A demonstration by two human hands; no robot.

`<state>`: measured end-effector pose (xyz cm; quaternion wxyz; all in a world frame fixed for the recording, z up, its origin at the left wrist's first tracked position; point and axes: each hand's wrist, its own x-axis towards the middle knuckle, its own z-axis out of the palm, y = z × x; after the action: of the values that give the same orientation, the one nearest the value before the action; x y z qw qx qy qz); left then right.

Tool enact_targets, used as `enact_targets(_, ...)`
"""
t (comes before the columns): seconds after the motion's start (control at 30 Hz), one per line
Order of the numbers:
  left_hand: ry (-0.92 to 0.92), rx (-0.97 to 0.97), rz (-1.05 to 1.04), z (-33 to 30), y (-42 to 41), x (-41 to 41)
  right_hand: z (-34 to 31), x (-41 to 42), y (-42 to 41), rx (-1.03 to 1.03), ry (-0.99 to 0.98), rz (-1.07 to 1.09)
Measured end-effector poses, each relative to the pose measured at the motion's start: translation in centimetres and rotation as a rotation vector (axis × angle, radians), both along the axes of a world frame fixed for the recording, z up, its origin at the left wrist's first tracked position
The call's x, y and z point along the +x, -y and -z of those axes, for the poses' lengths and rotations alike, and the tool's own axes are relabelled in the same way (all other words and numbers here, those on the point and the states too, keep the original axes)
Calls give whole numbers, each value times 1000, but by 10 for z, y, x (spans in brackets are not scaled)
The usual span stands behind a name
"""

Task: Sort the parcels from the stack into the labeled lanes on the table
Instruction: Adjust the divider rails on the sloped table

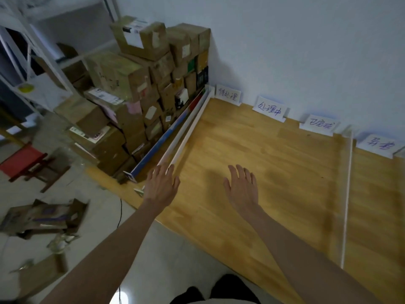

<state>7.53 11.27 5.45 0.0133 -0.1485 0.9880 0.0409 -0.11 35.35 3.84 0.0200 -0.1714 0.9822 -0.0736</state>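
Four white paper cards stand along the back edge of the counter (274, 172), against the wall, each with handwritten Chinese characters. The first card (228, 94) reads 待处理. The second card (270, 109) reads 处理中. The third card (318, 125) seems to read 已完成, a little blurred. The fourth card (379, 147) is too blurred to read surely. The printed labels on the stacked parcels (140, 84) are not legible

dim, bluish cast | soft motion blur | wide-angle edge bending

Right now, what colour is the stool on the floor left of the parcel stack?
Red seat on a dark frame; the stool shows in the head view.
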Motion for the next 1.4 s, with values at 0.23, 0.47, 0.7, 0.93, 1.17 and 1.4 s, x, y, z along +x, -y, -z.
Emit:
enact_targets(0.23,27,32,-7,24,55,-45,23,-46,68,-33,56,-31)
enact_targets(0.47,127,70,-32,50,100,-83,50,-92,132,-71,155,-53)
enact_targets(0.7,272,164,-66,77,126,-104,67,-111,197,-139,305,-27)
enact_targets(0.93,382,224,-69,100,140,-122,87,-111,262,-281,611,183)
enact_targets(1.17,367,235,-58,107,150,-128,93,-109,280,-364,672,338)
enact_targets(1.4,323,273,-27,94,157,-122,79,-101,269,-341,590,423)
